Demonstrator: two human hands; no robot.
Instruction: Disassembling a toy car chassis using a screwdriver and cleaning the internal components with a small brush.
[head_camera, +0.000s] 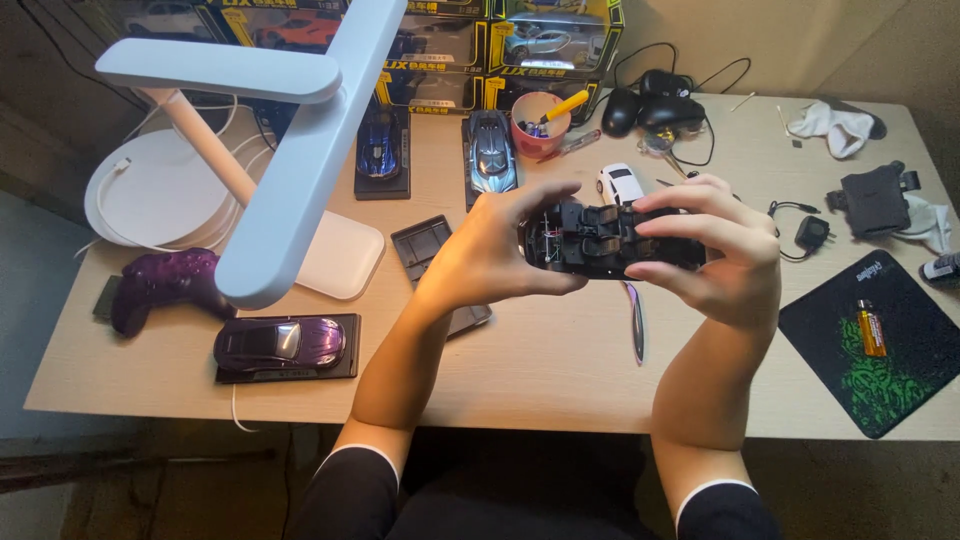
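Note:
Both hands hold a black toy car chassis (600, 240) upside down above the wooden desk (550, 370), its underside and small wires facing me. My left hand (490, 255) grips its left end with fingers curled over the top. My right hand (715, 250) grips its right end. A white toy car body (622, 182) lies on the desk just behind the chassis. A metal-tipped tool (636, 322) lies on the desk below my hands.
A white desk lamp (290, 140) reaches over the left side. Model cars on black bases: purple (285, 345), blue (380, 145), silver-blue (490, 150). A purple game controller (160, 285), pink cup with screwdriver (540, 120), black mat with battery (880, 340), boxed cars (450, 50) behind.

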